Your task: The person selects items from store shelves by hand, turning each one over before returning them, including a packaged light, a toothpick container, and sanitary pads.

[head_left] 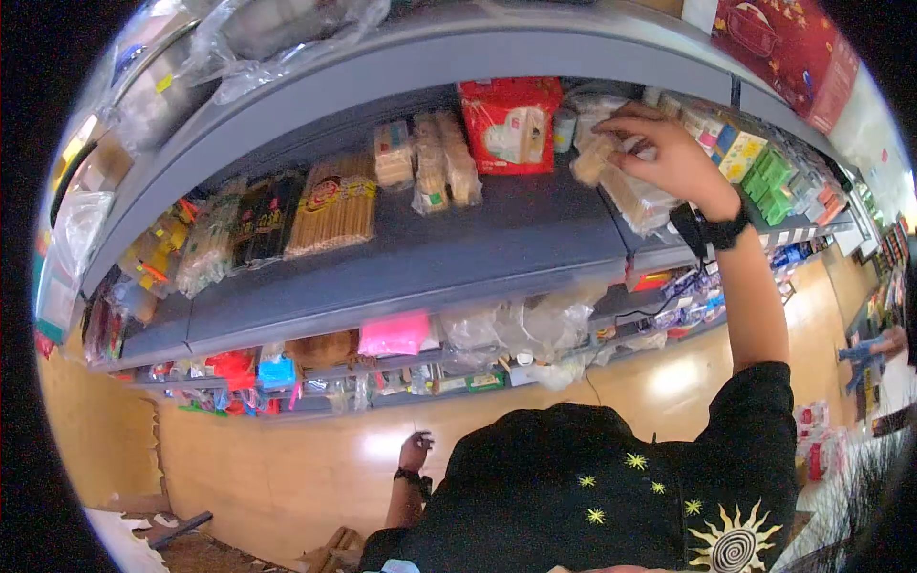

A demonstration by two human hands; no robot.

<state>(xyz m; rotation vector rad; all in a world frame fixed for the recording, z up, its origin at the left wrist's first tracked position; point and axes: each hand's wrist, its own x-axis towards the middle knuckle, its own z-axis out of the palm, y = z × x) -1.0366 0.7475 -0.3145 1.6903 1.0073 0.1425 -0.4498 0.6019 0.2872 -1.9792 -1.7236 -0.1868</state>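
On the upper shelf at the right, my right hand (673,158) has its fingers curled round a small pale packet (596,159), above a clear-wrapped stack of pale items (638,201). Just left of it stand a red bag (511,129) and a small can (565,130). My left hand (416,451) hangs low beside my body, away from the shelf, its fingers small in view and partly curled; whether it holds anything is not clear. Both wrists carry black bands.
Along the grey shelf (430,250) lie packs of wooden sticks (334,205) and wrapped bundles (445,160). Green boxes (767,180) stand at the right. Lower shelves hold a pink packet (394,333) and plastic bags. A person (864,358) is at the far right.
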